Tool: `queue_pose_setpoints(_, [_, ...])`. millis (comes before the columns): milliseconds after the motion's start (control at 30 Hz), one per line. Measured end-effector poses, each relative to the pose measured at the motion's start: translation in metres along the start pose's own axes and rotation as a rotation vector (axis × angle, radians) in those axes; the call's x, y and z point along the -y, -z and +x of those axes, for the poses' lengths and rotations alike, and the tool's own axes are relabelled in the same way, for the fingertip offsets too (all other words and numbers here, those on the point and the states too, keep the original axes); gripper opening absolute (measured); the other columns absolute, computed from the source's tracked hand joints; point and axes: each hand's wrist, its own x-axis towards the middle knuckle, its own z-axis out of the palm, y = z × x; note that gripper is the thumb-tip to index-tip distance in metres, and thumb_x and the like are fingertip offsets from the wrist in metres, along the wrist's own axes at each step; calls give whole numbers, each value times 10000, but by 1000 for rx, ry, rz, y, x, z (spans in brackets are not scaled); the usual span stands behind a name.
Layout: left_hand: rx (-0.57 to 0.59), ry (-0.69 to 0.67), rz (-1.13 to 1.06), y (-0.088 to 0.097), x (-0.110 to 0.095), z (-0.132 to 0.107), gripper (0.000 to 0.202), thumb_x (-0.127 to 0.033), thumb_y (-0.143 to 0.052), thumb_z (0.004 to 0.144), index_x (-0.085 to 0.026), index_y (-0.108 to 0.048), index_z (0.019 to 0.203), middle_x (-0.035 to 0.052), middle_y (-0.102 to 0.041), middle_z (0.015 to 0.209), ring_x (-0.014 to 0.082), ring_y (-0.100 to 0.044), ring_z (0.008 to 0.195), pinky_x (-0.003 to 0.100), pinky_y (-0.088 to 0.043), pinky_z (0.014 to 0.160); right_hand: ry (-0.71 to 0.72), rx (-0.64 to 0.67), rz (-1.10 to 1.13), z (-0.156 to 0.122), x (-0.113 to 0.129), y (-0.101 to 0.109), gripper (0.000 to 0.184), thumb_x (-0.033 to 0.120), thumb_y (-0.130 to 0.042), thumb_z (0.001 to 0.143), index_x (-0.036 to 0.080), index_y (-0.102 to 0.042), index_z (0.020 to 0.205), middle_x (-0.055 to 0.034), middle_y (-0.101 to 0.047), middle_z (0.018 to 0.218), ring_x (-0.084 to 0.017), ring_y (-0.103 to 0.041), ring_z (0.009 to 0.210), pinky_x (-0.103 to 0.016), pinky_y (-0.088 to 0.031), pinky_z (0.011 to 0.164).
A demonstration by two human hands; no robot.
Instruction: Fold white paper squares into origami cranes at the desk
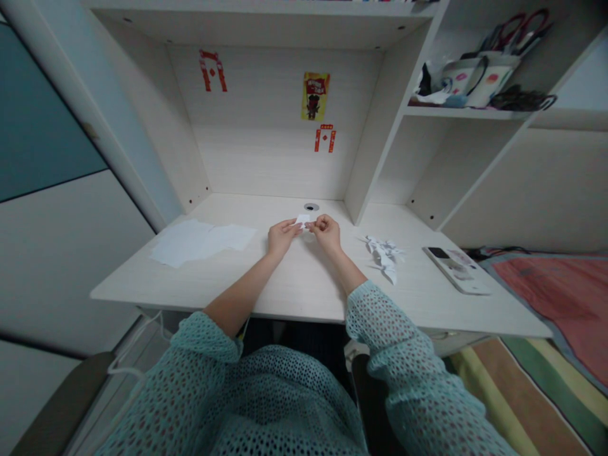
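Note:
Between my two hands, above the middle of the white desk, is a small piece of white paper. My left hand pinches its left side between thumb and fingers. My right hand is closed at the paper's right edge, fingertips pressed together against it. Flat sheets of white paper lie on the desk to the left. Off to the right of my hands is a loose pile of folded white paper pieces; how many is hard to make out.
A phone lies on the right of the desk. Behind my hands a round cable hole is set in the desktop. Shelf walls rise at the back, and cups with scissors and pens stand on the upper right shelf.

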Motion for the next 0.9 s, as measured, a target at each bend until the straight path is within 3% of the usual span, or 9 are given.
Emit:
queue_pose_setpoints(200, [72,44,108,3,7,0,335,-365,-739,614,-109,-664,816,90,-702,747,148,-653,657,294,-516,703,19,-44,-29,5,-4,6,330,370,-692,592,215,-407,653,44,-543,578,-120,-565,571,-236,-425,567])
queue_pose_setpoints(333, [98,112,134,5,9,2,317,-388,-733,622,-111,-665,759,93,-693,696,141,-639,608,285,-503,677,15,-65,5,7,-3,8,324,380,-706,587,201,-500,761,34,-586,578,-120,-559,557,-252,-437,597])
queue_pose_setpoints(467, [124,159,141,7,9,3,305,-411,-724,630,-127,-671,727,108,-696,726,156,-643,629,291,-492,679,-51,-24,27,4,2,5,503,426,-728,548,182,-570,958,0,-654,664,-137,-591,625,-269,-456,635])
queue_pose_setpoints(533, [133,163,131,7,9,2,299,-412,-719,637,-132,-674,733,111,-697,738,162,-646,645,296,-491,691,-112,36,20,2,4,4,492,442,-742,516,168,-620,907,-21,-669,694,-143,-593,631,-271,-453,619])
queue_pose_setpoints(667, [163,168,129,7,7,1,276,-397,-705,657,-132,-672,729,119,-698,754,166,-648,650,306,-493,695,-190,155,-60,-1,3,5,333,466,-733,520,161,-665,636,-44,-675,675,-148,-580,617,-265,-429,580])
queue_pose_setpoints(900, [192,213,135,10,6,3,256,-370,-722,624,-137,-689,725,106,-698,711,156,-642,624,260,-492,618,-139,183,-123,3,-7,9,349,517,-675,591,168,-679,592,-38,-657,596,-145,-555,576,-264,-399,562])
